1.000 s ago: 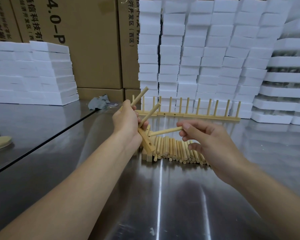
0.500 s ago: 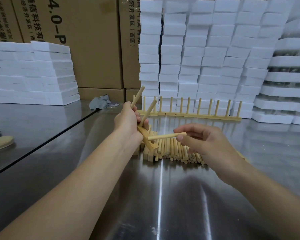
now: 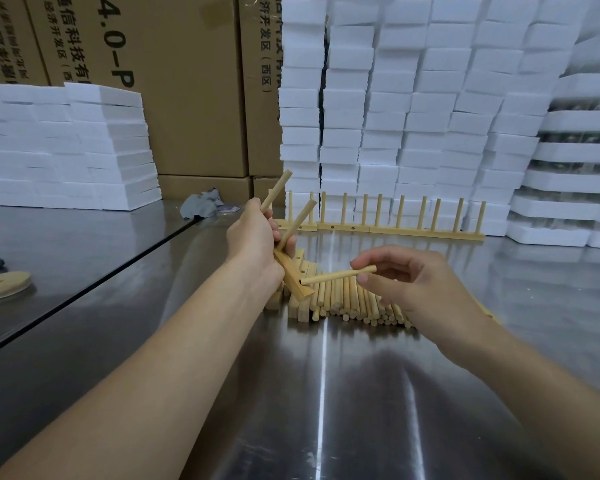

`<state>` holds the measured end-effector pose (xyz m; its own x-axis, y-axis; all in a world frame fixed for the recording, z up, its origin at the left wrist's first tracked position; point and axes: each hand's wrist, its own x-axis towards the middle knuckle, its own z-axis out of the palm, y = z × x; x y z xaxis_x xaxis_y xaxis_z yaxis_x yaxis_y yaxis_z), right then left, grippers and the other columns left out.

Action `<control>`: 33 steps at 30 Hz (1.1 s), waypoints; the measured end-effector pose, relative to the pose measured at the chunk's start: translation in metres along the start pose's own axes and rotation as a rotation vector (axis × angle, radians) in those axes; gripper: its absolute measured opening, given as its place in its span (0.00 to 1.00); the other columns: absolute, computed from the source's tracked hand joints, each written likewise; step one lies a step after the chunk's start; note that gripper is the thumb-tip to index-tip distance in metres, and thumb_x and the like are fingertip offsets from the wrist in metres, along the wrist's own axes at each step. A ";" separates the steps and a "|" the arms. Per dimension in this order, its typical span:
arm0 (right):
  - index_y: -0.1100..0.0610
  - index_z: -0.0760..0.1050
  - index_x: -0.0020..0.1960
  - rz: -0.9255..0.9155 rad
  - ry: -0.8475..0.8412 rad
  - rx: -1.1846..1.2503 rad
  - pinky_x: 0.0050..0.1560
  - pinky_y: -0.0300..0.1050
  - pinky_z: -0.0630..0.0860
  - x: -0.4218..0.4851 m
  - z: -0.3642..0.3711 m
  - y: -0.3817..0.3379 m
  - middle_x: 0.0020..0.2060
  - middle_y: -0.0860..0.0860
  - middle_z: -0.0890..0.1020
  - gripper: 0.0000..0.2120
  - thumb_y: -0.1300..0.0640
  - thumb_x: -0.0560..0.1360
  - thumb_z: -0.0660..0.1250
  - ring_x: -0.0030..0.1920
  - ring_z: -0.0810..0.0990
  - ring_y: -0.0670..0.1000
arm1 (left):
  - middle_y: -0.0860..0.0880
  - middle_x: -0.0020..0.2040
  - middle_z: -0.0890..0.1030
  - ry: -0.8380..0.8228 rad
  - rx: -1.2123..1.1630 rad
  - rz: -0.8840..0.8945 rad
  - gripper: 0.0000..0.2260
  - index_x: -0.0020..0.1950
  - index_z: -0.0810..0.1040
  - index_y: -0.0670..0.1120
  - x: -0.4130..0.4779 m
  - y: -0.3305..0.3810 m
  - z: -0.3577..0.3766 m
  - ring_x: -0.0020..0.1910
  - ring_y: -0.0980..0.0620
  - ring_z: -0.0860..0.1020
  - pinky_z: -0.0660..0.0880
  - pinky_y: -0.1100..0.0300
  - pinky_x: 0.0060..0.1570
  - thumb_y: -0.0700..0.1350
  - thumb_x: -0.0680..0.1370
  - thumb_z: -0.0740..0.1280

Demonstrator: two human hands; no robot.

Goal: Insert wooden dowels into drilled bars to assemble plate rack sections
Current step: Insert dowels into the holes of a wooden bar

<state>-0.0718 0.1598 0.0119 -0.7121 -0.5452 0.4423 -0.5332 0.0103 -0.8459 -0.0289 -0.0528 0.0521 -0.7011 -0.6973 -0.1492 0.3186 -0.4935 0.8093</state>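
Note:
My left hand [image 3: 257, 233] grips a drilled wooden bar [image 3: 293, 277], tilted, with two dowels [image 3: 297, 223] standing out of it toward the upper right. My right hand [image 3: 409, 282] pinches a loose dowel [image 3: 338, 276] between thumb and fingers, its left tip at a hole near the bar's lower end. Below both hands lies a row of several loose dowels [image 3: 354, 303] with a few bars [image 3: 300, 306] stacked at its left end. Finished rack sections [image 3: 378, 226] with upright dowels stand in a line farther back on the steel table [image 3: 326, 393].
White foam blocks [image 3: 413, 98] are stacked high behind the racks and to the right, more foam [image 3: 66, 147] at the left, cardboard boxes [image 3: 174, 81] behind. A grey rag [image 3: 203, 206] lies at the back. A round wooden disc [image 3: 2, 284] rests at the far left.
My right hand has lowered and carried the dowel down and left, so its tip now meets the bar's lower hole. My left hand stays holding the bar in about the same place.

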 end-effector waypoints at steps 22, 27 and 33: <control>0.44 0.84 0.43 -0.094 0.037 -0.357 0.34 0.31 0.70 -0.006 0.008 -0.002 0.31 0.38 0.80 0.08 0.43 0.78 0.71 0.33 0.77 0.40 | 0.50 0.34 0.67 -0.034 0.247 0.501 0.18 0.43 0.72 0.47 -0.012 -0.024 0.012 0.25 0.56 0.69 0.75 0.60 0.25 0.57 0.87 0.61; 0.43 0.81 0.45 -0.122 -0.006 -0.457 0.36 0.32 0.72 -0.007 0.008 -0.005 0.36 0.39 0.82 0.07 0.43 0.80 0.68 0.36 0.78 0.41 | 0.49 0.36 0.68 -0.015 0.248 0.512 0.18 0.43 0.73 0.46 -0.013 -0.026 0.013 0.30 0.53 0.70 0.75 0.61 0.23 0.56 0.87 0.62; 0.44 0.79 0.38 -0.077 -0.048 -0.475 0.32 0.33 0.73 -0.007 0.006 -0.009 0.31 0.41 0.83 0.13 0.44 0.81 0.68 0.30 0.81 0.43 | 0.48 0.34 0.65 -0.057 0.290 0.573 0.19 0.41 0.69 0.47 -0.016 -0.027 0.012 0.30 0.52 0.68 0.75 0.59 0.24 0.57 0.87 0.61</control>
<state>-0.0590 0.1585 0.0146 -0.6464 -0.5971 0.4750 -0.7413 0.3442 -0.5762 -0.0339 -0.0222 0.0394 -0.5062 -0.7760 0.3764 0.4725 0.1156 0.8737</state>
